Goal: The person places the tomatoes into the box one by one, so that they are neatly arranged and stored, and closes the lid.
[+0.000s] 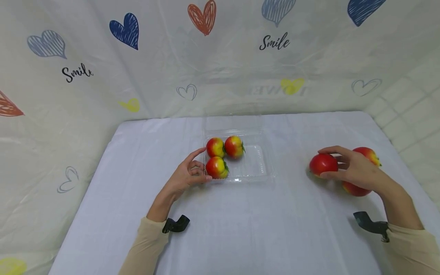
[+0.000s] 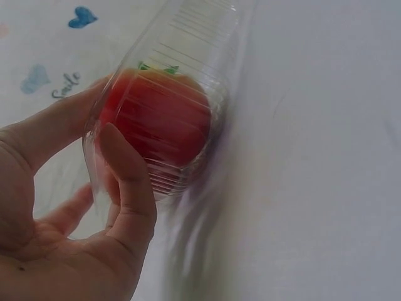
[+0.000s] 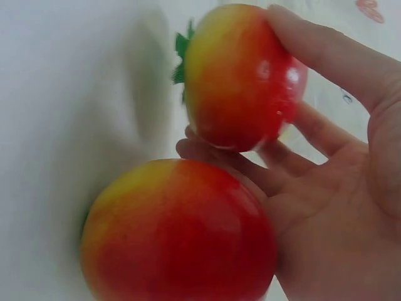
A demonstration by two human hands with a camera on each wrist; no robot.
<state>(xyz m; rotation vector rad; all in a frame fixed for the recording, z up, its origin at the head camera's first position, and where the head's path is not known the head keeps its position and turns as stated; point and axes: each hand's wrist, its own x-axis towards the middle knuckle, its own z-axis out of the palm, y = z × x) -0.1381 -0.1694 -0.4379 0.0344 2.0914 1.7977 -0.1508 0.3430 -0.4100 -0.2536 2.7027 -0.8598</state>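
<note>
A clear plastic box (image 1: 252,177) stands on the table with its lid (image 1: 232,123) folded open at the back. Inside, at its left, sit three red-and-yellow fruits (image 1: 234,147) with green leafy tops. My left hand (image 1: 183,177) grips the box's left end, thumb at the near corner and index finger farther back. To the right, my right hand (image 1: 357,170) holds another red-and-yellow fruit (image 1: 323,165) between thumb and fingers, its green top (image 3: 180,59) towards the cloth. Two more fruits lie beside and under that hand, one nearer fruit (image 3: 178,235) and one farther fruit (image 1: 368,154), both partly hidden.
White cloth (image 1: 240,229) covers the table. Behind it hangs a pale curtain (image 1: 154,68) printed with hearts and "Smile". A white tiled surface (image 1: 412,103) borders the right side. Dark wrist mounts (image 1: 177,224) stick out from both sleeves.
</note>
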